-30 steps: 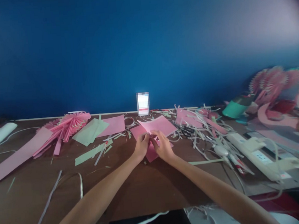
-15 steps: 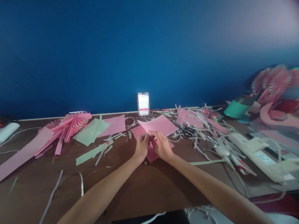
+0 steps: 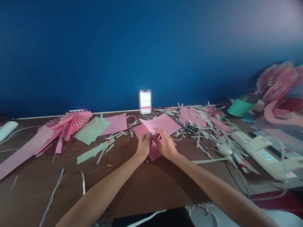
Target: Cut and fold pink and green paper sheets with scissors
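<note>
Both of my hands meet at the middle of a brown table [image 3: 147, 187], pinching a sheet of pink paper [image 3: 159, 125]. My left hand [image 3: 144, 145] grips the sheet's near left edge with its fingers closed. My right hand [image 3: 164, 144] presses and pinches the same edge right beside it, fingertips almost touching the left hand's. The far part of the sheet lifts up towards the blue wall. A darker pink sheet [image 3: 154, 153] lies beneath the hands.
Folded pink paper fans [image 3: 68, 125] and pale green sheets [image 3: 92, 130] lie to the left. A long pink strip [image 3: 15, 157] reaches the left edge. Paper scraps and scissors [image 3: 191, 129] clutter the right, with a white power strip [image 3: 259, 150], a teal cup [image 3: 241, 107] and more fans [image 3: 282, 78].
The view has shifted slightly, so the table sits a little higher in frame. My hands stay on the pink sheet, fingers working its edge with barely any travel.
</note>
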{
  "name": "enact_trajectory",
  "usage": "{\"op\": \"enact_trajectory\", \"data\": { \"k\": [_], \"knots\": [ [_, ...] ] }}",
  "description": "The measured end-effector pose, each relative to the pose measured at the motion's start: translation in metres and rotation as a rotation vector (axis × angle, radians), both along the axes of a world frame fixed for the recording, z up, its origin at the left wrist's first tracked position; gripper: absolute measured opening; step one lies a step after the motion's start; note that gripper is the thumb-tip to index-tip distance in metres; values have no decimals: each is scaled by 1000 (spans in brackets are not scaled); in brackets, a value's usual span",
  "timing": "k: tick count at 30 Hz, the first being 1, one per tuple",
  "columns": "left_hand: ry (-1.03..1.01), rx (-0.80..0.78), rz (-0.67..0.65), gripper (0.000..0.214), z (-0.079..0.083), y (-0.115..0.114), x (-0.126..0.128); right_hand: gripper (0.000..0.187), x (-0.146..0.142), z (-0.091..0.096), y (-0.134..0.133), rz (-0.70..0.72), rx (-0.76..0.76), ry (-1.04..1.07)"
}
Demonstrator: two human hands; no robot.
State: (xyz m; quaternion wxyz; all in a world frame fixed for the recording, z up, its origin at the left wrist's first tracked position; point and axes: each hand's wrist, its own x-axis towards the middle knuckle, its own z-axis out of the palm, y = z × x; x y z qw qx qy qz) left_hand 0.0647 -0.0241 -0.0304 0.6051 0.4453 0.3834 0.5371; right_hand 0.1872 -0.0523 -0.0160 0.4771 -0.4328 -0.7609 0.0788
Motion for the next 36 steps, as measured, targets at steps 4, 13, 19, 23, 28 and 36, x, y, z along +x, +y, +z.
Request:
{"op": "enact_trajectory", "data": {
  "k": [4,13,19,23,28,36],
  "knots": [
    [7,-14,-25,34,0,0,-1,37,1,1,-1,42,-22,24],
    [72,47,-76,33,5,-2,-1,41,3,0,-1,94,-58,33],
    [74,67,-99,31,6,-2,-1,39,3,2,-1,115,-73,41],
    [59,83,-134,33,8,-3,0,39,4,2,-1,116,-74,20],
    [101,84,-134,33,12,-5,-1,36,3,4,-1,121,-58,4],
    [104,79,-54,32,14,-3,-5,33,8,3,0,28,-2,-8]
  ]
}}
